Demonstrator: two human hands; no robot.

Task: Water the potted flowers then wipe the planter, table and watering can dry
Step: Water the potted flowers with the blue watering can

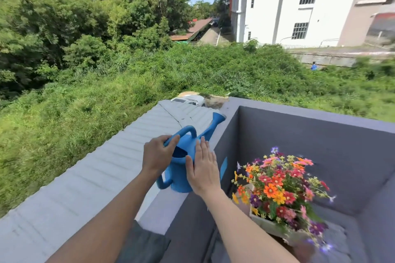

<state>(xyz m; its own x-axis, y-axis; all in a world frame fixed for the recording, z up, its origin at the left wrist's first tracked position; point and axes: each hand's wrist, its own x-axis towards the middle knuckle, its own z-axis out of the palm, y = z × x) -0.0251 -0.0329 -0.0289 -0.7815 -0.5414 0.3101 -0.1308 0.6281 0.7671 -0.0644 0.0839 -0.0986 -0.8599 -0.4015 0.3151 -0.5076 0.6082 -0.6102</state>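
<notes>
A blue plastic watering can point(185, 145) stands on top of the grey balcony wall point(166, 209), its spout pointing away to the upper right. My left hand point(157, 155) is wrapped over the can's top near its upper handle. My right hand point(204, 168) lies flat against the can's right side, fingers together. To the lower right stands a pale rectangular planter point(268, 225) filled with orange, red, pink and purple flowers point(280, 186), on a brown table whose surface is mostly hidden.
The grey balcony walls point(320, 141) close in a corner behind the flowers. A corrugated light roof point(89, 179) runs beyond the wall at left, with a drop to overgrown grass. A grey cloth point(143, 245) lies on the wall by my left forearm.
</notes>
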